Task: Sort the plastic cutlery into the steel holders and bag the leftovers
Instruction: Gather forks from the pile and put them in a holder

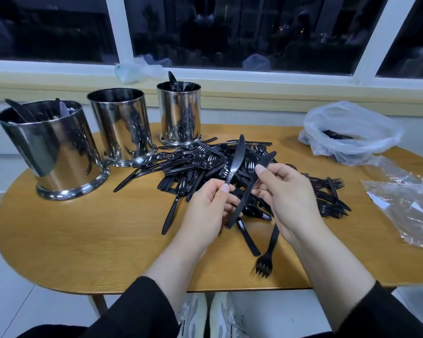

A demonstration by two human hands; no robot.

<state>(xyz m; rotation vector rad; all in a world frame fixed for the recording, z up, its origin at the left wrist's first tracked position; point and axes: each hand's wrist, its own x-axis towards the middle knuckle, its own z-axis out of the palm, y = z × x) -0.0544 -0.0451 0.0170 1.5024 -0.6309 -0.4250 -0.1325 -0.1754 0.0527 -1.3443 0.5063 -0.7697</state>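
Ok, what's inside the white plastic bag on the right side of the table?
The white plastic bag holds a few pieces of black cutlery, seen through its open mouth. The bag's rim and wall hide their ends, so type and count cannot be told.

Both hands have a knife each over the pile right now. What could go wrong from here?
1. The right hand also holds a fork dangling below its knife; it may slip or land in the wrong holder.
2. The left holder stands near the table edge; a nudge might tip it off.
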